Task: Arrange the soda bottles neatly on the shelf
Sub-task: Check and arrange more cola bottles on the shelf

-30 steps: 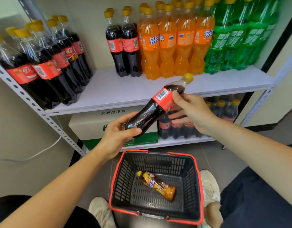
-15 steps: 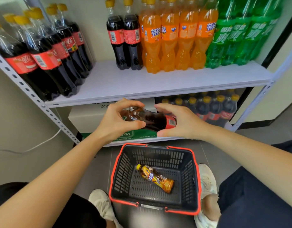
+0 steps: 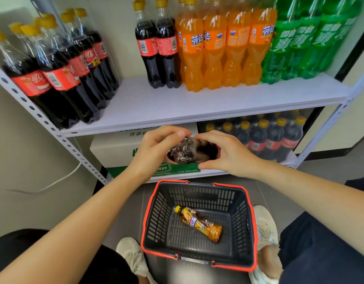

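A cola bottle (image 3: 187,152) lies nearly end-on between my two hands, its dark bottom facing me, just below the front edge of the white shelf (image 3: 197,107). My left hand (image 3: 156,150) grips its base from the left. My right hand (image 3: 224,154) clasps its body from the right; the cap end is hidden. On the shelf stand cola bottles (image 3: 60,78) at the left, two cola bottles (image 3: 158,48) at the back, orange soda bottles (image 3: 222,48) and green soda bottles (image 3: 300,46). An orange-labelled bottle (image 3: 199,224) lies in the basket (image 3: 152,214).
The black basket with a red rim stands on the floor between my feet. Under the shelf, a white and green carton (image 3: 115,148) sits at the left and a pack of cola bottles (image 3: 269,136) at the right. A perforated upright (image 3: 33,111) frames the left side. A white cable (image 3: 60,179) trails along the wall.
The cola bottle has dropped from a tilted, cap-up hold to a low, nearly end-on one with its bottom facing me. Both hands have kept their grip and closed in around it.
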Tool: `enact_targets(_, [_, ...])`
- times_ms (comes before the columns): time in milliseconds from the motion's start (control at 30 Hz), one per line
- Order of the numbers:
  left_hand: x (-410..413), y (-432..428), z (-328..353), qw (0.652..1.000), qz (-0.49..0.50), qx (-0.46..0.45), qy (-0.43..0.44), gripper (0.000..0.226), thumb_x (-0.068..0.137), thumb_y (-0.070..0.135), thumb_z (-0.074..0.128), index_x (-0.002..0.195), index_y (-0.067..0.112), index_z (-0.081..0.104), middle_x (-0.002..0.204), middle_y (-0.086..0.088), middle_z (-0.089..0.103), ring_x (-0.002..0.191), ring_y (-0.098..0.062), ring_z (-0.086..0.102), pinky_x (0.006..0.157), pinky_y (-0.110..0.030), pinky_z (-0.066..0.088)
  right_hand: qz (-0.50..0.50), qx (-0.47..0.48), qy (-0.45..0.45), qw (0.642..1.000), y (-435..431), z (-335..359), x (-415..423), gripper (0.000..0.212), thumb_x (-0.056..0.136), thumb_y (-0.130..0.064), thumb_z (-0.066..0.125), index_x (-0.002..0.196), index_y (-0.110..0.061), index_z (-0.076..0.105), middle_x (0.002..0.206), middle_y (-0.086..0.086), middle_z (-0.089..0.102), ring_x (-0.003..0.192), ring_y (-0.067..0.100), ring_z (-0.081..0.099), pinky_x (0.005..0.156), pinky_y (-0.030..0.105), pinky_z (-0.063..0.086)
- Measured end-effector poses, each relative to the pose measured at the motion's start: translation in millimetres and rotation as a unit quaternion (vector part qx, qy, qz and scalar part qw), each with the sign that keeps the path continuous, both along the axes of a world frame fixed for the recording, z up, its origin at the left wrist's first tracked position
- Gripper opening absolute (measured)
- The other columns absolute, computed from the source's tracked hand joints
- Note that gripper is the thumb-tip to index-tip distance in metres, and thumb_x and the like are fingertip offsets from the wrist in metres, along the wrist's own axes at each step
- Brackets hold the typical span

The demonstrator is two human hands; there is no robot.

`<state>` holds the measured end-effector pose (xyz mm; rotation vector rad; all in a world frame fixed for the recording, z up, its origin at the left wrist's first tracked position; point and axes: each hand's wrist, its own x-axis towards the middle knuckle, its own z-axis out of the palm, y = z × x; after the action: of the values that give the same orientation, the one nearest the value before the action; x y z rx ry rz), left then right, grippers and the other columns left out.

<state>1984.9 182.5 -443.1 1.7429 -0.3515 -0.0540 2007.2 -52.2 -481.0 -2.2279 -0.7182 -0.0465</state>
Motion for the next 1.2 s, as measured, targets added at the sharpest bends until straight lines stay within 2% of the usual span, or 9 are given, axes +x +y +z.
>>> enact_targets(200, [5, -3, 0, 0.998, 0.014, -0.012, 0.066, 0.012, 0.083, 0.026, 0.075, 0.094, 0.025, 0.081, 0.097, -0.001, 0.075, 0.079, -0.016, 0.075, 0.051, -0.025, 0.055, -0.002, -0.025, -0.010, 1.000, 0, -3, -1, 0.073, 0.076, -0.037, 0.086, 0.141, -0.029, 0.054, 0.125, -0.009, 0.056, 0.114, 0.010, 0.054, 0.094, 0.042, 0.050])
enact_targets(333, [6, -7, 0, 0.996, 0.050, -0.012, 0.066, 0.011, 0.079, 0.031, 0.080, 0.087, 0.024, 0.081, 0.095, -0.004, 0.075, 0.078, -0.017, 0.074, 0.053, -0.027, 0.054, 0.009, -0.029, -0.022, 0.999, 1, -6, 0, 0.071, 0.079, -0.037, 0.084, 0.142, -0.031, 0.052, 0.127, -0.010, 0.055, 0.115, 0.010, 0.054, 0.093, 0.040, 0.052])
enact_targets(600, [8, 9, -1, 0.989, -0.072, -0.100, 0.086, 0.032, 0.093, 0.028, 0.067, 0.124, 0.026, 0.075, 0.132, -0.005, 0.070, 0.124, -0.027, 0.066, 0.082, -0.041, 0.063, -0.010, 0.060, 0.018, 0.998, -4, -10, 8, 0.069, 0.077, -0.023, 0.087, 0.139, -0.022, 0.056, 0.132, -0.003, 0.059, 0.125, 0.012, 0.055, 0.107, 0.043, 0.045])
enact_targets(733, [6, 7, -2, 0.987, -0.092, -0.132, 0.032, 0.034, 0.098, 0.021, 0.067, 0.130, 0.028, 0.070, 0.138, -0.003, 0.066, 0.131, -0.025, 0.061, 0.091, -0.039, 0.060, -0.005, 0.153, 0.092, 0.984, -2, -7, 8, 0.070, 0.079, -0.009, 0.084, 0.142, -0.014, 0.053, 0.138, 0.000, 0.060, 0.131, 0.014, 0.055, 0.114, 0.043, 0.043])
enact_targets(833, [3, 1, -3, 0.993, -0.068, -0.069, -0.072, 0.042, 0.094, 0.017, 0.070, 0.134, 0.028, 0.066, 0.150, -0.001, 0.057, 0.144, -0.020, 0.047, 0.103, -0.045, 0.055, 0.003, 0.209, 0.131, 0.969, -1, -3, 7, 0.068, 0.082, -0.002, 0.081, 0.142, -0.016, 0.053, 0.134, 0.000, 0.065, 0.125, 0.013, 0.061, 0.110, 0.034, 0.047])
enact_targets(933, [-2, -7, -5, 0.985, -0.002, -0.006, -0.175, 0.045, 0.092, 0.006, 0.074, 0.133, 0.022, 0.067, 0.151, -0.002, 0.054, 0.135, -0.012, 0.056, 0.089, -0.060, 0.058, 0.007, 0.229, 0.150, 0.962, 1, -2, 5, 0.064, 0.083, -0.003, 0.080, 0.141, -0.016, 0.054, 0.131, 0.001, 0.067, 0.122, 0.012, 0.064, 0.106, 0.029, 0.049])
enact_targets(1000, [-2, -9, -7, 0.975, 0.025, -0.008, -0.220, 0.040, 0.089, 0.004, 0.074, 0.128, 0.013, 0.068, 0.147, -0.004, 0.057, 0.130, -0.018, 0.062, 0.092, -0.050, 0.060, 0.011, 0.237, 0.159, 0.958, 3, -2, 4, 0.062, 0.084, -0.005, 0.080, 0.140, -0.017, 0.055, 0.129, 0.000, 0.068, 0.120, 0.013, 0.065, 0.105, 0.029, 0.050])
enact_targets(1100, [2, -6, -7, 0.972, 0.064, -0.028, -0.225, 0.033, 0.086, 0.003, 0.076, 0.118, 0.005, 0.071, 0.134, -0.009, 0.067, 0.124, -0.023, 0.066, 0.101, -0.047, 0.056, 0.017, 0.227, 0.163, 0.960, 3, -2, 5, 0.059, 0.085, -0.012, 0.080, 0.138, -0.022, 0.057, 0.129, -0.006, 0.068, 0.120, 0.010, 0.064, 0.103, 0.028, 0.051])
enact_targets(1200, [6, -3, -4, 0.977, 0.080, -0.057, -0.188, 0.023, 0.088, 0.004, 0.075, 0.110, 0.009, 0.077, 0.124, -0.007, 0.074, 0.118, -0.026, 0.069, 0.088, -0.045, 0.062, 0.030, 0.202, 0.171, 0.964, 4, 1, 6, 0.052, 0.087, -0.018, 0.079, 0.133, -0.032, 0.060, 0.126, -0.012, 0.069, 0.119, 0.006, 0.064, 0.097, 0.019, 0.051])
